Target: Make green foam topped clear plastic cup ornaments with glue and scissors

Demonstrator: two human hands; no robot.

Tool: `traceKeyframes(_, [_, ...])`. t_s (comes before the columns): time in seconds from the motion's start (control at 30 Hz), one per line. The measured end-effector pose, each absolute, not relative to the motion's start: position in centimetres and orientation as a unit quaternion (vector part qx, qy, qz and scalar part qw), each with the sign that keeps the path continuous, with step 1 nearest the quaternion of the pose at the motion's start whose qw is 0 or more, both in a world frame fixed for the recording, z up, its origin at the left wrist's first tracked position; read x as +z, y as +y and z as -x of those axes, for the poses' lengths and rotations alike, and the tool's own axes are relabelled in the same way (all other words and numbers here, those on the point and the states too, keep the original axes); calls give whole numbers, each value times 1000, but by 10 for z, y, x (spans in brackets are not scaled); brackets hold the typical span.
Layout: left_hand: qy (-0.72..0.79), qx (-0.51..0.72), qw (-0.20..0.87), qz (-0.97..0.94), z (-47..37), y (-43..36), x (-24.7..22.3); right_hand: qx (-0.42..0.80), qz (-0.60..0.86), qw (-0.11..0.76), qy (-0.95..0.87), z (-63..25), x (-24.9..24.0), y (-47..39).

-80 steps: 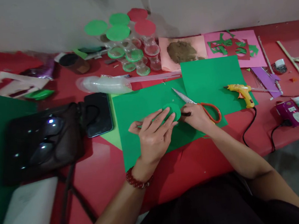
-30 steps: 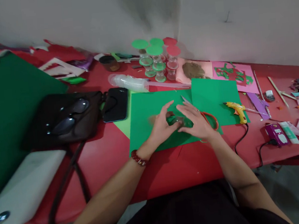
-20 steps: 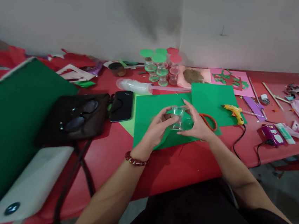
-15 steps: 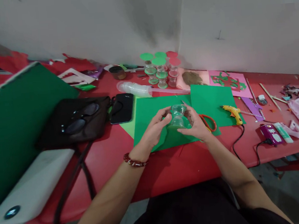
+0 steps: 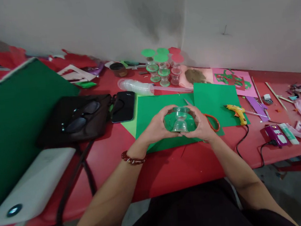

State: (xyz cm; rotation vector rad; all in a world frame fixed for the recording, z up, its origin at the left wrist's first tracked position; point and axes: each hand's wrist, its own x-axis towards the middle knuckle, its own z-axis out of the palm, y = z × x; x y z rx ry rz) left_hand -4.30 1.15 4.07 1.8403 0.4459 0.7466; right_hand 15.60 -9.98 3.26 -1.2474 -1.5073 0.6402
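Between my two hands is an hourglass shape of two clear plastic cups point(image 5: 181, 119), joined at their narrow ends and held upright, with a green disc at its base. My left hand point(image 5: 160, 125) grips it from the left, thumb low and fingers at the upper rim. From the right, my right hand point(image 5: 200, 124) curls round it the same way. Under the hands lies a green paper sheet point(image 5: 150, 107). Scissors with orange handles point(image 5: 214, 122) rest just right of my right hand, their blades partly hidden behind it.
Several similar cup shapes with green and red discs point(image 5: 163, 67) stand near the wall. Stacked clear cups point(image 5: 137, 87) lie on their side. A yellow glue gun point(image 5: 237, 112) with a cord is at right. Phone point(image 5: 123, 106), black bag point(image 5: 53, 126) and white device point(image 5: 37, 184) occupy the left.
Both hands have closed further round the cup shape, thumbs now at its base. The shape has tilted slightly, and the view has shifted a little.
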Motion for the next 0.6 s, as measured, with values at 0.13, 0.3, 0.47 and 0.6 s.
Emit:
traceKeyframes(0.13, [189, 324, 514, -771, 42, 10, 37, 251, 507, 520, -640, -159, 28, -100])
traceKeyframes(0.3, [167, 325, 574, -733, 41, 9, 38, 229, 528, 499, -648, -158, 34, -102])
traceKeyframes(0.47, [157, 301, 749, -568, 45, 4, 50, 48, 505, 470, -722, -164, 44, -106])
traceKeyframes(0.6, [259, 244, 837, -416, 42, -1, 53, -14, 537, 374, -756, -171, 36, -105])
